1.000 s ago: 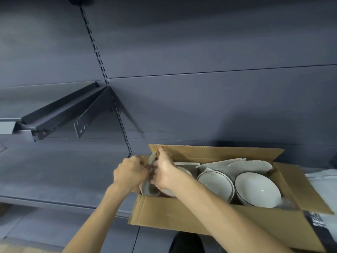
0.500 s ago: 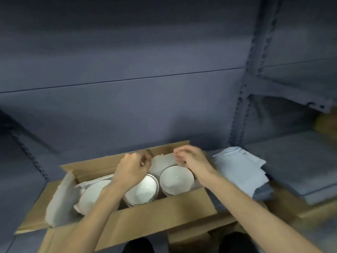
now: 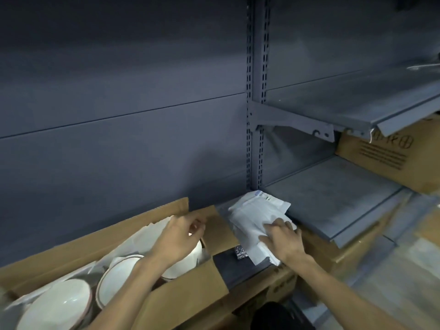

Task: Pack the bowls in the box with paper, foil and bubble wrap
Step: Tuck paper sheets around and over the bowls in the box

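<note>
An open cardboard box [image 3: 190, 284] sits at the lower left with three white bowls standing in a row inside: one at the left [image 3: 54, 306], one in the middle [image 3: 116, 277], one at the right [image 3: 188, 258] partly under my arm. White paper [image 3: 145, 236] lines the box behind them. My left hand [image 3: 178, 239] hovers over the right bowl with fingers curled; I cannot tell whether it holds anything. To the right of the box lies a stack of white paper sheets [image 3: 254, 217] on the shelf. My right hand [image 3: 283, 241] rests on that stack, fingers spread on the top sheets.
Grey metal shelving surrounds the spot: a lower shelf [image 3: 333, 198] to the right, an upper shelf [image 3: 357, 103] above it. A printed cardboard carton [image 3: 385, 160] stands at the far right. A small dark object [image 3: 240, 251] lies by the paper stack.
My view has swung right. My right hand left the box and moved onto the paper stack beside it. My left hand stays over the bowls in the box.
</note>
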